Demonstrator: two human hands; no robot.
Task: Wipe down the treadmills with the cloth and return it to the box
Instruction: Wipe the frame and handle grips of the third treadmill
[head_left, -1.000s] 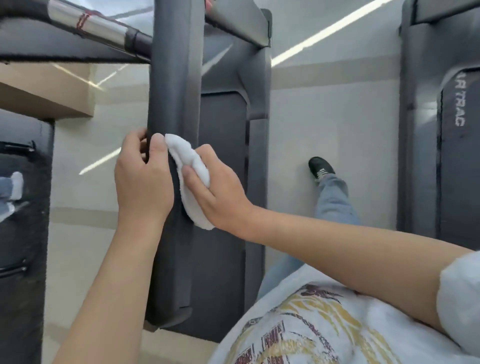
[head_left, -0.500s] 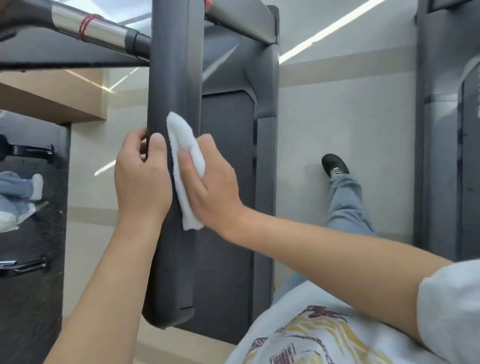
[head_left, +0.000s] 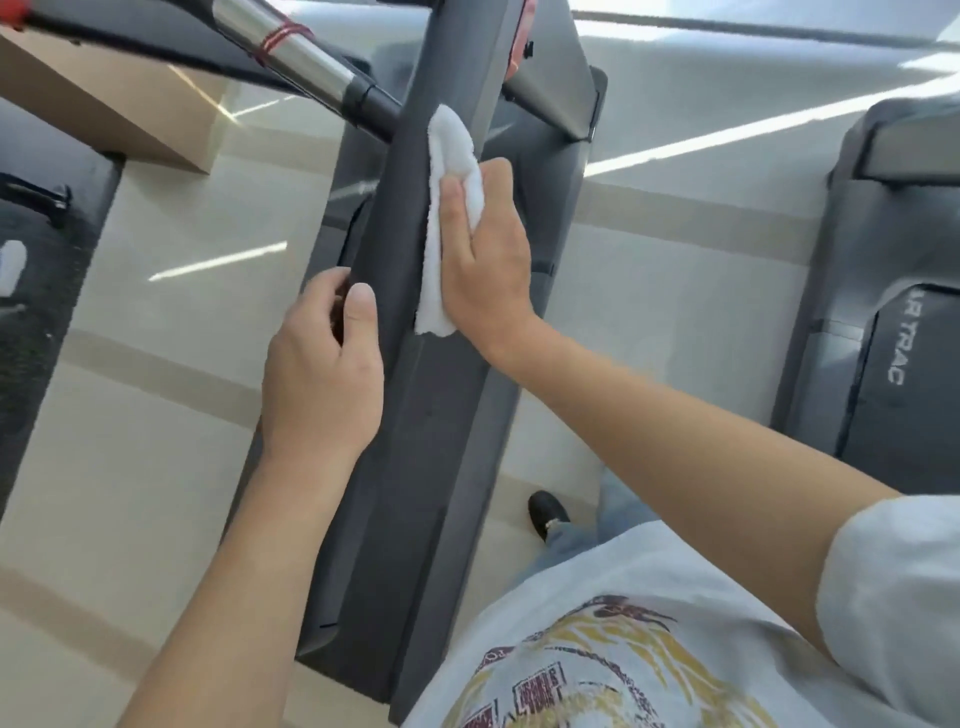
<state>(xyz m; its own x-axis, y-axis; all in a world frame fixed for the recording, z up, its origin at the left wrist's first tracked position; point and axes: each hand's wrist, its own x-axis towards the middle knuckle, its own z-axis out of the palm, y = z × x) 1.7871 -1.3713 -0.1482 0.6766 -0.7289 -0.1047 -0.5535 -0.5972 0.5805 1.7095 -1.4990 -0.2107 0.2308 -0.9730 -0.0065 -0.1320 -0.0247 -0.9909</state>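
A dark grey treadmill side rail (head_left: 415, 426) runs from the top centre down toward me. My right hand (head_left: 485, 265) presses a white cloth (head_left: 447, 171) flat against the rail's upper part, thumb and fingers folded over the cloth. My left hand (head_left: 322, 374) grips the rail's left edge lower down, thumb on top and fingers wrapped round the side. The treadmill's belt deck (head_left: 550, 218) lies below, to the right of the rail. No box is in view.
A chrome handlebar (head_left: 285, 52) with red tape joins the rail at the upper left. A second treadmill (head_left: 893, 332) stands at the right, another dark machine (head_left: 41, 270) at the left edge. Pale tiled floor (head_left: 171, 322) lies between. My shoe (head_left: 545, 512) is on the floor.
My right hand has slid the cloth up the rail, away from my left hand. My left hand keeps its grip on the rail. The camera view has shifted.
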